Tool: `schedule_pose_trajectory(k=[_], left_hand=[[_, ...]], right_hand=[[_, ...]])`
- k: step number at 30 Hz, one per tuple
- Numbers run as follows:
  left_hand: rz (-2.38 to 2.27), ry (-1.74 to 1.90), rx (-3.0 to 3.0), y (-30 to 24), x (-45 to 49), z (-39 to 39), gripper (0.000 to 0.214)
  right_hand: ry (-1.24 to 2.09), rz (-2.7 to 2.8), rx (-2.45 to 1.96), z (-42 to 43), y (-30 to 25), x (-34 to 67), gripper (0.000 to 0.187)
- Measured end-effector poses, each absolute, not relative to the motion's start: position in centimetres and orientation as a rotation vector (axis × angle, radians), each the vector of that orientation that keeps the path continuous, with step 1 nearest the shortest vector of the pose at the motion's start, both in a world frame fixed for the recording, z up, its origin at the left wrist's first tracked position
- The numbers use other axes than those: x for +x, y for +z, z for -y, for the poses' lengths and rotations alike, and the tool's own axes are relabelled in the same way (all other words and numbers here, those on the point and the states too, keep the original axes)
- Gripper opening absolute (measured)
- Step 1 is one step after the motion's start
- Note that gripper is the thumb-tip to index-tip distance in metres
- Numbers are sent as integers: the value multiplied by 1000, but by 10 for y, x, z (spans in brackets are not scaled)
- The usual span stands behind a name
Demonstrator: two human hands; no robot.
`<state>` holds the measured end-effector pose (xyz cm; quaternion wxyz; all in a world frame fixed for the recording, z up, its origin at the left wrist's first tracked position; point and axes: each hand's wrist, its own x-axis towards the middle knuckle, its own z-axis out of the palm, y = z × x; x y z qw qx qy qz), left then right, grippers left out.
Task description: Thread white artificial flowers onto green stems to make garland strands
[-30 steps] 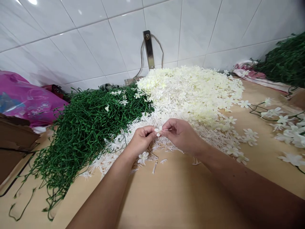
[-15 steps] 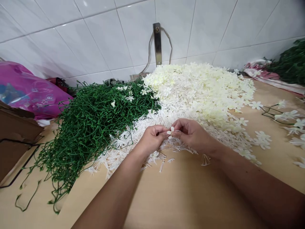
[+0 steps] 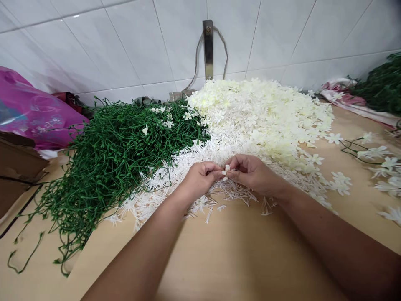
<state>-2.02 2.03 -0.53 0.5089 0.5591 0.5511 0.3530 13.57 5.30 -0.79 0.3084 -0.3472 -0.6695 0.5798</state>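
A small white artificial flower point(image 3: 226, 172) is pinched between the fingertips of both hands, its petals facing me. My left hand point(image 3: 202, 179) is closed on its left side. From the right, my right hand point(image 3: 249, 171) is closed on it too, with a thin pale stem showing near the fingers. Just beyond and under the hands spreads a pile of white stem pieces point(image 3: 175, 171). Behind that rises a heap of cream flower heads point(image 3: 275, 108). Left of them lies a mound of green plastic stems point(image 3: 119, 154), with a few white blossoms on top.
Assembled flower sprays point(image 3: 376, 152) lie on the wooden table point(image 3: 200, 259) at the right. More green stems point(image 3: 380, 88) rest on a pink and white cloth point(image 3: 351, 96). At left are a purple bag point(image 3: 46, 113) and a cardboard box point(image 3: 19, 167). A tiled wall point(image 3: 175, 37) bounds the back.
The hands keep pinching the flower in nearly the same place, and the flower has turned slightly. The view has shifted a little, so the piles at left sit slightly further left.
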Motion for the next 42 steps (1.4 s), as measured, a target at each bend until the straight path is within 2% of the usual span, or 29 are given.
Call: schedule_pose_trajectory(k=[14, 20, 26, 33, 42], left_hand=[[-1386, 839, 1418, -5, -21, -22, 11], [-1332, 804, 1426, -2, -25, -23, 26], [-1223, 837, 1459, -2, -26, -24, 27], [-1235, 815, 1475, 1, -22, -22, 30], [-1206, 785, 1526, -2, -24, -23, 26]], right_hand=[[1301, 1817, -928, -51, -21, 127, 15], [1606, 1544, -919, -56, -13, 134, 23], [1858, 1337, -788, -63, -19, 139, 20], [1952, 1310, -738, -61, -16, 139, 18], [1906, 1355, -821, -60, -13, 136, 24]])
